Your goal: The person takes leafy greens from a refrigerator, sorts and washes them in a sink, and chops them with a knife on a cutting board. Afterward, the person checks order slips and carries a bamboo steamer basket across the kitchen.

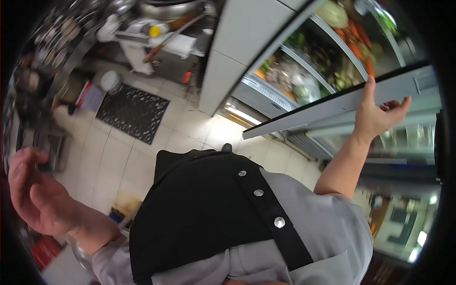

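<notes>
My right hand is raised at the edge of the refrigerator door, which stands ajar. Its thumb points up along the grey frame and its fingers are apart, some of them bent. It overlaps the door in view; whether it presses on it I cannot tell. Behind the door, shelves hold carrots, a pale round vegetable, dark leafy greens and plastic-wrapped produce. Out to the left, my left hand hangs in the air, palm showing, fingers loosely bent, with nothing in it.
A black mat lies on the tiled floor. Along the left stand metal racks with many utensils, a white tub and a counter with a long wooden-handled tool. A white tiled wall adjoins the refrigerator.
</notes>
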A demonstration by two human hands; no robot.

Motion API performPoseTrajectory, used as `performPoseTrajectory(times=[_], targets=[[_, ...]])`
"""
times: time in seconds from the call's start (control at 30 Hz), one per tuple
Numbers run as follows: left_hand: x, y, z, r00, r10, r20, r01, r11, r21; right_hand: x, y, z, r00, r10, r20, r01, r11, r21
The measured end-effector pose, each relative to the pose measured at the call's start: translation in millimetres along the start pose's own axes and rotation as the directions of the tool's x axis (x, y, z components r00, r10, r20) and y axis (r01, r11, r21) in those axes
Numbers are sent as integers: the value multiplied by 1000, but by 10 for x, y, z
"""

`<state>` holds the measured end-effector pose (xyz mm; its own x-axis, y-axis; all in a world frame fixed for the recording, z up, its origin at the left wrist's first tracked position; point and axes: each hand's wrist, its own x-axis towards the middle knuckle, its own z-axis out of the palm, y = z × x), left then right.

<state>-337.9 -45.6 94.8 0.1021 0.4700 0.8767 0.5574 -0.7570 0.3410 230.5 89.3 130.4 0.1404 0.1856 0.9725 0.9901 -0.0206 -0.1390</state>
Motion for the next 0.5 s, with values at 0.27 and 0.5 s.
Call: performPoseTrajectory(times=[0.27,0.5], targets=[[-253,1380,-414,932,-133,-337,210,956,204,356,-355,1182,1000,-26,13,1,488,873],[687,2361,1018,984,175,-39,-98,705,703,858,-1525,1292,534,-676,-507,-423,-734,532]])
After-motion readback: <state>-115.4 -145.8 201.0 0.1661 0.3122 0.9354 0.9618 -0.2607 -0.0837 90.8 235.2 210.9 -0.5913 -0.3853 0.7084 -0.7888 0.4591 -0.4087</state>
